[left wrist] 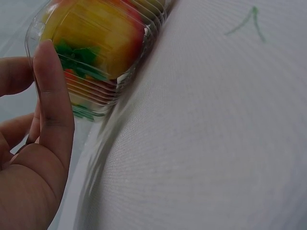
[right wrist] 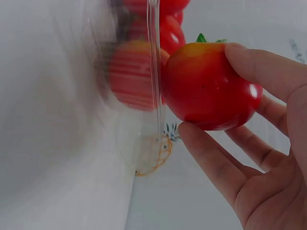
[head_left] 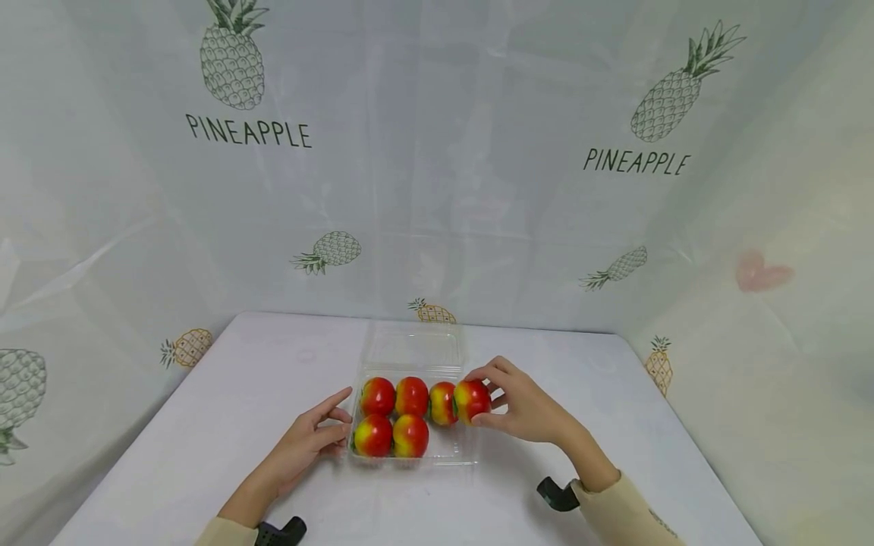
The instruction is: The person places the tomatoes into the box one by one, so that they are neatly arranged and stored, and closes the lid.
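Note:
My right hand holds a red-and-yellow fruit with a green leafy top between thumb and fingers, over the right side of a clear plastic container. In the right wrist view this fruit is beside the rim of the container wall. Several similar fruits, such as the front-left one, sit in the container in two rows. The front right of the container holds no fruit. My left hand is at the container's left end, fingers fairly straight; in the left wrist view its thumb touches the clear wall.
The container's clear lid lies folded back behind it. Everything stands on a white table, with a pineapple-printed curtain hanging behind and along the sides. A dark wrist mount sits on the right wrist.

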A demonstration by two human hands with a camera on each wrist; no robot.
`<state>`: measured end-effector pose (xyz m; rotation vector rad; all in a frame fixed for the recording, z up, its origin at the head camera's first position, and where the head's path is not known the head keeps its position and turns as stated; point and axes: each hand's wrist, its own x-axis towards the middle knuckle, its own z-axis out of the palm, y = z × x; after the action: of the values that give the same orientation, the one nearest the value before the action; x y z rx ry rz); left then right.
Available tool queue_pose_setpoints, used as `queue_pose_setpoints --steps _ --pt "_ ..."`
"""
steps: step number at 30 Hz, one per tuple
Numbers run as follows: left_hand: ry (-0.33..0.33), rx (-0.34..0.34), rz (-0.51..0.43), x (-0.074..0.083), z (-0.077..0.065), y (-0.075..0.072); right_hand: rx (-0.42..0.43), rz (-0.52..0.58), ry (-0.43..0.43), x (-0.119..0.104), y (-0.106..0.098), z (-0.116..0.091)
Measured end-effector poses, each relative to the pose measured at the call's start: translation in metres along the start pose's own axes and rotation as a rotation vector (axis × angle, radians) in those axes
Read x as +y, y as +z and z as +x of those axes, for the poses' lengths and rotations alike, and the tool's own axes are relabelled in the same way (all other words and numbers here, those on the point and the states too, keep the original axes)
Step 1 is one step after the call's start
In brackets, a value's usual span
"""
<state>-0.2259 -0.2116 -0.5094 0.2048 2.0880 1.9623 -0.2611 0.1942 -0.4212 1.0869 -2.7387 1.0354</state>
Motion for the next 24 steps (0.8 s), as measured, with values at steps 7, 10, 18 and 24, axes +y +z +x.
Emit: queue_pose_setpoints --steps 7,10,18,24 --pt "0.005 0.006 0.006 -0.004 0.002 -0.001 -0.048 -0.005 -0.022 -0.008 0.016 0.001" --pt "0.003 0.008 0.008 -0.004 0.003 -0.001 -0.064 -0.023 -0.032 -0.01 0.021 0.001" --pt "-0.003 0.014 0.005 -0.001 0.002 0.0 -0.056 -0.079 -0.055 -0.016 0.03 -0.001" --pt "0.007 0.009 0.007 -0.001 0.001 0.0 -0.062 -0.118 -0.054 -0.017 0.035 -0.002"
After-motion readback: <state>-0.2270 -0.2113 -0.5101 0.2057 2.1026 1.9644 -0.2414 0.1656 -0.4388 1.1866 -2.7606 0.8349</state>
